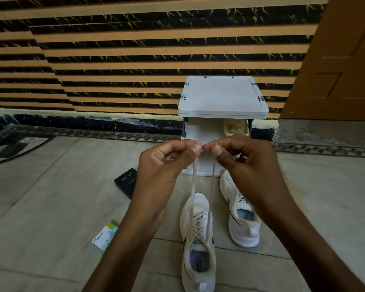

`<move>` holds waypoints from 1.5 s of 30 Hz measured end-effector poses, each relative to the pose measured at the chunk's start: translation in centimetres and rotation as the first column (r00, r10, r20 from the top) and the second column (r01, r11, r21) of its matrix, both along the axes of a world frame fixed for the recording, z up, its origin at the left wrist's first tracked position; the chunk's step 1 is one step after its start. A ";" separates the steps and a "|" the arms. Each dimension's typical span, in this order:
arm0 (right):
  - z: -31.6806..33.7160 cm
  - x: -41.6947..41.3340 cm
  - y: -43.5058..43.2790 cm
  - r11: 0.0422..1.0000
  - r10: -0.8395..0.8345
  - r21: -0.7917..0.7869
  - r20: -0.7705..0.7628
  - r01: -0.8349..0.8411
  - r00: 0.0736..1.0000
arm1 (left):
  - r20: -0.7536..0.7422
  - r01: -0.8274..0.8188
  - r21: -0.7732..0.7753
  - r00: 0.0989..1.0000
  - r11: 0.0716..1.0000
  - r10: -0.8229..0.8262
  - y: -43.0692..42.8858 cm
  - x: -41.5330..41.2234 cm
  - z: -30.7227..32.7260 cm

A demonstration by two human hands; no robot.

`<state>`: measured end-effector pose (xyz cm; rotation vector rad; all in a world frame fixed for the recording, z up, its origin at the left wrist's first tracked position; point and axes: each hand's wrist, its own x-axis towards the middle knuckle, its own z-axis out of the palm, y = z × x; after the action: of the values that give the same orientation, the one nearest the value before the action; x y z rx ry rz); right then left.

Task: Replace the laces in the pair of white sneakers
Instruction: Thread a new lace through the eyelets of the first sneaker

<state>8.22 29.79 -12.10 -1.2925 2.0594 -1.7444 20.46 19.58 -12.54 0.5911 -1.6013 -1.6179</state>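
Observation:
Two white sneakers stand on the floor. The near sneaker (198, 241) is laced, and its white lace (193, 186) rises in two strands to my hands. My left hand (167, 161) pinches one lace end between thumb and forefinger. My right hand (238, 157) pinches the other end, its fingertips almost touching the left hand's. Both hands are held above the near shoe's toe. The far sneaker (240, 216) sits to the right, partly behind my right forearm; I cannot tell whether it is laced.
A white shoe cabinet (222, 98) stands against the striped wall, with a beige shoe (235, 126) inside. A black phone box (125, 182) and a small green-and-white box (105, 239) lie on the floor to the left. A wooden door (341, 60) is at right.

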 end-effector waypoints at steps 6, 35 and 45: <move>0.2 0.1 0.1 0.998 -0.030 -0.052 0.010 0.031 0.999 | -0.001 -0.009 -0.032 1.000 0.999 0.009 0.1 -0.1 0.0; -15.7 -0.3 0.5 0.951 -0.081 0.304 0.091 0.050 0.993 | 0.461 0.099 -0.302 0.886 0.948 0.054 -0.9 -0.5 -15.1; -20.0 0.1 0.5 0.926 -0.041 0.377 0.120 -0.008 0.992 | 0.535 0.134 -0.210 0.845 0.969 -0.001 -0.7 -0.4 -20.0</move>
<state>8.36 30.30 -32.05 -1.0237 2.1951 -1.3047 20.03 18.83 -32.51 0.9179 -2.2098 -1.3396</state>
